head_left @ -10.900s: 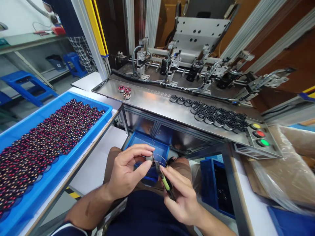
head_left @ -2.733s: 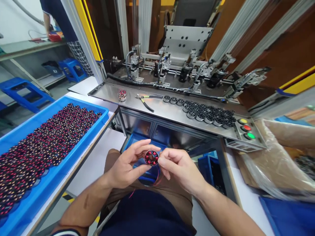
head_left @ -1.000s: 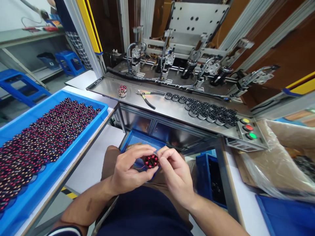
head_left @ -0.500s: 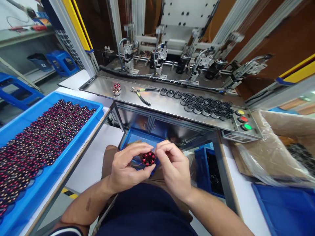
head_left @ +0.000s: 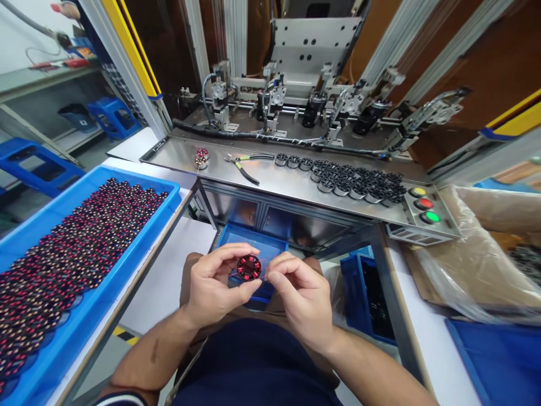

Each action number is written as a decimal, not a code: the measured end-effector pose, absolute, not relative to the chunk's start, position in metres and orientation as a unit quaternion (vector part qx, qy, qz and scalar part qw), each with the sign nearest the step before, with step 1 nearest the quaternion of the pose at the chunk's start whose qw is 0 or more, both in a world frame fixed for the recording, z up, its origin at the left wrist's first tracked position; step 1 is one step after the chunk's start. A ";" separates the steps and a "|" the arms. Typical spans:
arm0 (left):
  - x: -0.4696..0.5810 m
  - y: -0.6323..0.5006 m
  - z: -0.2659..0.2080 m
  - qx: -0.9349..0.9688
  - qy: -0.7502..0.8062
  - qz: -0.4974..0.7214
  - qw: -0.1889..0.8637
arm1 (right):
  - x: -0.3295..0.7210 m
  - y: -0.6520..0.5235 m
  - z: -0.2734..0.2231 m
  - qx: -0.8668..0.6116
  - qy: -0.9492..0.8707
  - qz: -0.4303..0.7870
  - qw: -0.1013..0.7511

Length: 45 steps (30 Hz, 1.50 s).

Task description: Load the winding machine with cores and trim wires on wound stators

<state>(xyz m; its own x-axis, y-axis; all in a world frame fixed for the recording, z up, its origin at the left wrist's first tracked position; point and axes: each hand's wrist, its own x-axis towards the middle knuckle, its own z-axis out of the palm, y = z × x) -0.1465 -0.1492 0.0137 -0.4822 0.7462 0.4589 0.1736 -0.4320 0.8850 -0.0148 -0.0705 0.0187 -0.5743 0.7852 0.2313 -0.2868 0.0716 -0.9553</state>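
Between the thumb and fingers of my left hand (head_left: 217,279) is a round motor stator (head_left: 249,267), black with red wire coils, its face turned up toward me. Just to its right, my right hand (head_left: 298,293) is closed in a pinch on a thin wire end (head_left: 265,269) that runs from the stator. Two wound stators (head_left: 202,159) sit on the steel ledge (head_left: 177,151) ahead. Beside them lie cutting pliers (head_left: 243,169) with black and yellow handles, their jaws pointing left.
A blue tray (head_left: 163,189) full of wound stators stands at left. Several black bare cores (head_left: 359,180) line the ledge before the winding machine (head_left: 313,67). Yellow, red and green buttons (head_left: 425,203) sit right of them. A plastic-lined carton (head_left: 477,242) and blue bin (head_left: 355,293) are at right.
The stator has moved slightly left and tipped to show more of its face. My right hand has drawn a little away from it, holding the wire.
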 end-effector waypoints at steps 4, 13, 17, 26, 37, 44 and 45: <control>-0.146 -0.151 0.012 0.482 0.491 0.700 0.190 | -0.014 -0.069 0.021 -0.214 -0.610 0.661 0.382; -0.147 -0.150 0.013 0.509 0.490 0.687 0.170 | -0.007 -0.063 0.029 -0.155 -0.697 0.547 0.436; -0.148 -0.149 0.020 0.488 0.462 0.703 0.233 | -0.007 -0.055 0.033 -0.101 -0.725 0.511 0.451; -0.144 -0.150 0.018 0.502 0.472 0.699 0.194 | -0.008 -0.061 0.035 -0.095 -0.743 0.461 0.476; -0.137 -0.148 0.029 0.438 0.445 0.728 0.283 | 0.000 -0.050 0.036 -0.050 -0.744 0.475 0.467; -0.136 -0.149 0.031 0.318 0.403 0.696 0.501 | -0.008 -0.023 0.054 0.078 -0.796 0.464 0.381; -0.135 -0.149 0.030 0.314 0.406 0.693 0.507 | -0.009 -0.023 0.056 0.089 -0.798 0.461 0.377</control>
